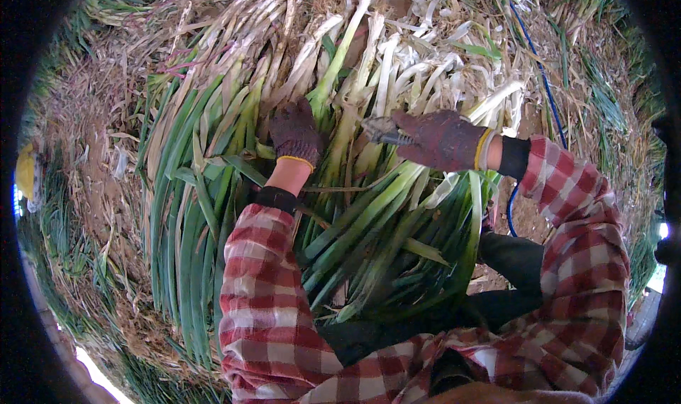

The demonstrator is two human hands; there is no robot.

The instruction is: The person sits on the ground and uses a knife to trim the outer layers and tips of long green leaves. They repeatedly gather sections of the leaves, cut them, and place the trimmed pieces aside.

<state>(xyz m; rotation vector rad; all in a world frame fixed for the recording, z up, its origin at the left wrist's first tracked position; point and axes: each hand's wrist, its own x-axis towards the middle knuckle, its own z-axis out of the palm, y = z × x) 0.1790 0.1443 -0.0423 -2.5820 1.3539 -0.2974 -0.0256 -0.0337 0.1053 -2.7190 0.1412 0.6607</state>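
A wide heap of large green onions (pixel 191 184) lies before me, white root ends away from me and green leaves toward me. My left hand (pixel 294 131), in a dark knit glove, is closed at the pale lower part of a green onion stalk (pixel 328 85); the fingertips are partly hidden. To its right, my right hand (pixel 443 140), gloved the same way, is wrapped around a grey metal nozzle-like tool (pixel 383 129). The tool's tip points left over the stalks, apart from my left hand. Its exact kind is unclear.
A blue hose (pixel 543 70) runs down the right side and passes behind my right sleeve. Dry peelings (pixel 92 120) and loose leaves cover the brown ground around the heap. Something yellow (pixel 26 173) stands at the far left rim. My bent leg (pixel 514 258) is at the lower right.
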